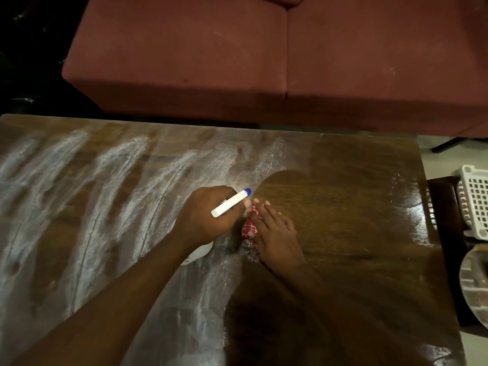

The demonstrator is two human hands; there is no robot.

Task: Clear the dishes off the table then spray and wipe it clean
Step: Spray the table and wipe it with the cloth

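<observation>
The brown wooden table (356, 207) fills the lower view. White smeared streaks cover its left and middle parts, while the right part looks dark and glossy. My left hand (203, 220) grips a white spray bottle (231, 203) with a blue nozzle tip pointing right; the bottle's white body shows below my wrist. My right hand (274, 233) lies flat with fingers together, pressing a red and white patterned cloth (249, 227) onto the table just right of the bottle.
A dark red sofa (237, 56) stands behind the table's far edge. To the right of the table sits a dark stand holding a white perforated plastic basket (475, 202) and a round white rack (475, 281).
</observation>
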